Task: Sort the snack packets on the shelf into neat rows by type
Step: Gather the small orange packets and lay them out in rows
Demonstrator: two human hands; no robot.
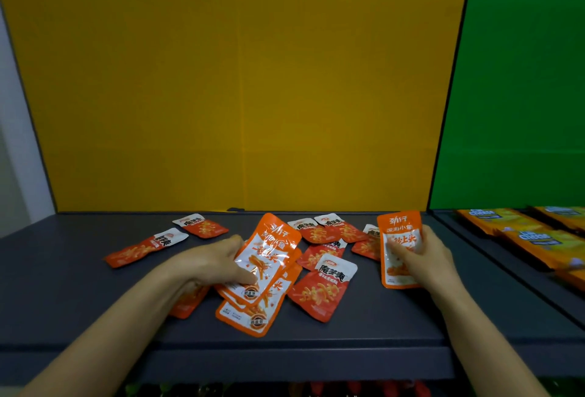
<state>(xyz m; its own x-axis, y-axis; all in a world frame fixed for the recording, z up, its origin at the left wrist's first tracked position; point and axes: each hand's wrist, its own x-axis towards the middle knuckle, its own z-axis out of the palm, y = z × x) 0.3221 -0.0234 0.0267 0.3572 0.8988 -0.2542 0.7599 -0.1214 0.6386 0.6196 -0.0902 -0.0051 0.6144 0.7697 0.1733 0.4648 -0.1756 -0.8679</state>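
Shelf [63, 286], dark grey, with a yellow back panel [221, 80] behind. Left hand [218, 262] grips a fanned stack of orange-and-white packets [275, 248], thumb pressed on top; the stack's lower end reaches down to the shelf near its front edge. Right hand [425, 254] pinches a single orange-and-white packet [399, 232], held upright with the thumb across its face, right of the pile. Red packets [321, 289] lie scattered flat between and behind the hands, some overlapping. Two sit apart at left rear; one is partly hidden under the left wrist. Yellow cheese packs [522, 238] lie on the neighbouring section to the right, before a green panel [522, 80].
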